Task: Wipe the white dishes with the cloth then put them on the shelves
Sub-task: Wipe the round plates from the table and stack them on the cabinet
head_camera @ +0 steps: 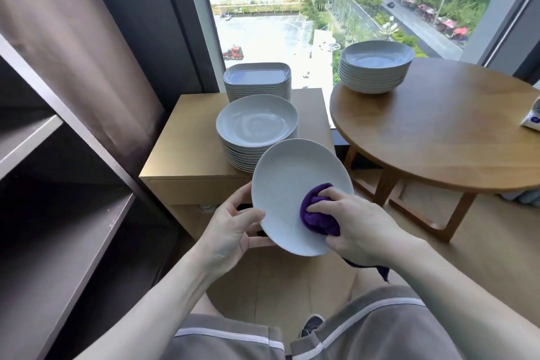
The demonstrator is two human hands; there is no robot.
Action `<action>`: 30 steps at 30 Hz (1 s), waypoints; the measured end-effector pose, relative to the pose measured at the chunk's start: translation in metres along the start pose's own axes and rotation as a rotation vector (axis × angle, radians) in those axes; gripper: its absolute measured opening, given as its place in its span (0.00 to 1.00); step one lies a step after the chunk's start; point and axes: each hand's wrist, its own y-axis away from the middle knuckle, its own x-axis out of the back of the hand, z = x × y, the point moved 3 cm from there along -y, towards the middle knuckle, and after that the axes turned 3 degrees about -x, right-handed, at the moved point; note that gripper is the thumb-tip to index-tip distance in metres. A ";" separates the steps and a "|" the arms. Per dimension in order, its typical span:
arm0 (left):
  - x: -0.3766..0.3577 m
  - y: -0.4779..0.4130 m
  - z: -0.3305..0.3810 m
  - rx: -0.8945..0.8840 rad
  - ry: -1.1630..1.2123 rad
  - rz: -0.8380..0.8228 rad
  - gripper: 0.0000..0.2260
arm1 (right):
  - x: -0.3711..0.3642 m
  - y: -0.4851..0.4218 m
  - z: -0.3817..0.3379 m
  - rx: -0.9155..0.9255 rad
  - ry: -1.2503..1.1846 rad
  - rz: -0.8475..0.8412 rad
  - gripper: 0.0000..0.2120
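A white plate (289,181) is tilted up in front of me, its face toward me. My left hand (230,228) grips its lower left rim, thumb on the face and fingers behind. My right hand (359,225) holds a bunched purple cloth (317,213) and presses it on the plate's lower right face. A tall stack of round white plates (257,126) stands on the wooden cabinet (187,143), with a stack of squarish white dishes (257,79) behind it. Dark shelves (58,225) stand at the left.
A round wooden table (450,137) at the right carries a stack of white bowls (377,66) and a small white object (531,120) at its right edge. A large window lies behind. A grey curtain (73,47) hangs at the upper left.
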 end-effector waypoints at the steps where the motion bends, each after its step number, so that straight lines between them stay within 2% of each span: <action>1: 0.000 0.000 0.000 0.006 -0.006 -0.003 0.30 | 0.002 -0.001 0.005 -0.032 -0.004 0.014 0.29; 7: -0.010 0.005 -0.008 0.067 -0.019 -0.088 0.34 | 0.013 -0.006 0.018 -0.165 -0.042 0.154 0.30; 13: -0.021 0.009 -0.016 0.091 -0.024 -0.168 0.31 | 0.014 -0.002 -0.004 -0.070 -0.109 0.288 0.30; 17: -0.019 0.008 -0.012 0.073 -0.047 -0.202 0.29 | 0.010 0.002 -0.028 0.069 -0.165 0.243 0.30; 22: -0.007 0.003 0.003 0.025 0.008 -0.196 0.27 | 0.004 0.008 -0.048 0.222 -0.175 0.060 0.30; 26: 0.006 -0.002 0.016 -0.022 0.011 -0.118 0.29 | 0.001 0.010 -0.041 0.217 -0.109 -0.061 0.32; 30: 0.012 -0.002 0.023 -0.049 -0.030 -0.047 0.30 | 0.000 0.009 -0.027 0.134 -0.038 -0.093 0.31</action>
